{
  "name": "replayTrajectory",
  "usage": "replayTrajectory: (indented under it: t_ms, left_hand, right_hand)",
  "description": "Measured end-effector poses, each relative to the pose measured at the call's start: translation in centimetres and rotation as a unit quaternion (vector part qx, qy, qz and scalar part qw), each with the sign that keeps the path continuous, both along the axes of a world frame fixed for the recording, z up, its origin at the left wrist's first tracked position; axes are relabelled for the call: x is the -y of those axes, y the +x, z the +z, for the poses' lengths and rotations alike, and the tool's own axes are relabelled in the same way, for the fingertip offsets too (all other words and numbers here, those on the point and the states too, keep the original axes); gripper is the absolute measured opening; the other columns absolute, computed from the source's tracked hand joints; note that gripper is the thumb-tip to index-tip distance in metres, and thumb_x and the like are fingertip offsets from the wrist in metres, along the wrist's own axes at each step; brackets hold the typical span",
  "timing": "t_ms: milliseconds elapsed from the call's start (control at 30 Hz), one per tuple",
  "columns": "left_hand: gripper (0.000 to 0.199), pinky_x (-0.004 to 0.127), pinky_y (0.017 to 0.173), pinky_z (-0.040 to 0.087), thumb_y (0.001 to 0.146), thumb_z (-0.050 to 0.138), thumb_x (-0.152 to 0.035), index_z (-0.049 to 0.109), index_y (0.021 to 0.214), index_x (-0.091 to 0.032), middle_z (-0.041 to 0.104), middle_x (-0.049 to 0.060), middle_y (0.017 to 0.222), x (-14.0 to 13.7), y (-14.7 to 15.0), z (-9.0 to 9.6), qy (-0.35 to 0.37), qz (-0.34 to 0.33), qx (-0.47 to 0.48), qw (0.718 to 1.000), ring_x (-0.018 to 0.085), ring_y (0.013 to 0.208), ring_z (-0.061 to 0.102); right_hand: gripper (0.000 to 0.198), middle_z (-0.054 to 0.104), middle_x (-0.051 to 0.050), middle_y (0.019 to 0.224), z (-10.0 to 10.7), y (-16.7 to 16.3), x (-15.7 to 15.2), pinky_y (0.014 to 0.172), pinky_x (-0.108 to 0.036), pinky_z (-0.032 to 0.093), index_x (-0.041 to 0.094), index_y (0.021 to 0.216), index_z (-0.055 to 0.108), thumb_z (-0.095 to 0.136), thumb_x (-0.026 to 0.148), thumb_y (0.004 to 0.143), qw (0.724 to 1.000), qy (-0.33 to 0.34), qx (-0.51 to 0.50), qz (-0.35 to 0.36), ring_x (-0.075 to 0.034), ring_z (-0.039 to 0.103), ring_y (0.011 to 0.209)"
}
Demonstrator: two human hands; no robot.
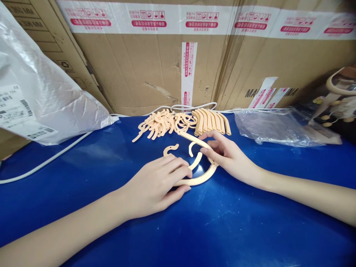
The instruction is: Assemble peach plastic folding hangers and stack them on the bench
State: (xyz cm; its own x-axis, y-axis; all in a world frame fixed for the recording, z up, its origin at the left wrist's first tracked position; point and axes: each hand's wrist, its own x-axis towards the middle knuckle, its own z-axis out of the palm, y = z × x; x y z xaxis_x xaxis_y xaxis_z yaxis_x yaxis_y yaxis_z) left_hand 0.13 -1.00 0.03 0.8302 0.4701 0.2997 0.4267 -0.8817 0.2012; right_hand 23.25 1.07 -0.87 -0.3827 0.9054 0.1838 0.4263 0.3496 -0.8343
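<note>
Low over the blue tabletop, my left hand [160,183] bends its fingers around a pale curved wooden piece [200,180], which reaches right toward my other hand. A shorter wooden arc [195,161] shows above those fingertips. My right hand [226,154] pinches a long wooden strip [194,139] between thumb and fingers, its far end pointing up and left. The strip's near end meets the curved piece close to the right fingers; whether they are joined I cannot tell. A small hook-shaped wooden piece [168,150] lies just beyond my left hand.
Behind the hands are a heap of S-shaped wooden pieces [158,124] and a row of stacked wooden strips [213,122]. A clear plastic bag [280,126] lies right, a white parcel bag [47,85] stands left. Cardboard boxes [139,66] wall the back. A white cable [50,160] crosses the left.
</note>
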Motion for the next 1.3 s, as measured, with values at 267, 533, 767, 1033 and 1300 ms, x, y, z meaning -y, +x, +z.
replayTrajectory:
  t_ms: [267,533,767,1033,1300]
  left_hand:
    - [0.015,0.030,0.082,0.042,0.093,0.045,-0.019,0.054,0.105,-0.019,0.058,0.002,0.103,0.05,-0.03,0.07,-0.004,-0.009,0.000,1.000,0.016,0.092,0.053]
    - [0.016,0.031,0.082,0.042,0.093,0.044,-0.019,0.055,0.106,-0.019,0.058,0.003,0.105,-0.02,-0.07,-0.16,-0.002,-0.007,-0.007,1.000,0.016,0.093,0.052]
    - [0.017,0.031,0.081,0.043,0.093,0.043,-0.019,0.055,0.105,-0.018,0.058,0.003,0.105,0.10,-0.04,-0.23,0.007,-0.009,-0.009,1.000,0.017,0.093,0.052]
    - [0.018,0.030,0.080,0.044,0.093,0.042,-0.018,0.057,0.103,-0.018,0.059,0.003,0.102,0.14,0.06,0.00,0.006,-0.009,-0.004,1.000,0.016,0.090,0.053]
    - [0.014,0.031,0.075,0.047,0.093,0.042,-0.018,0.055,0.099,-0.015,0.061,0.004,0.095,0.29,0.20,0.03,0.034,-0.013,0.003,0.999,0.017,0.085,0.055]
  right_hand:
    - [0.020,0.041,0.008,0.059,0.05,0.06,0.01,0.046,-0.020,0.028,0.023,0.109,0.044,0.047,0.032,0.092,1.000,0.009,0.018,0.006,-0.006,0.034,0.051]
    - [0.022,0.046,0.007,0.062,0.08,0.03,0.01,0.047,-0.020,0.030,0.021,0.111,0.044,0.047,0.033,0.092,0.999,0.009,0.029,0.014,-0.006,0.037,0.052]
    - [0.022,0.049,0.006,0.064,0.15,0.05,0.04,0.047,-0.020,0.030,0.022,0.110,0.045,0.048,0.033,0.092,0.999,0.007,0.031,0.014,-0.006,0.038,0.052]
    - [0.022,0.051,0.006,0.064,0.17,0.04,0.00,0.047,-0.020,0.029,0.022,0.110,0.045,0.048,0.034,0.092,0.999,0.006,0.036,0.017,-0.007,0.037,0.052]
    - [0.023,0.052,0.005,0.066,0.21,0.00,0.10,0.048,-0.020,0.029,0.021,0.111,0.045,0.047,0.034,0.092,0.999,0.007,0.036,0.029,-0.007,0.036,0.051]
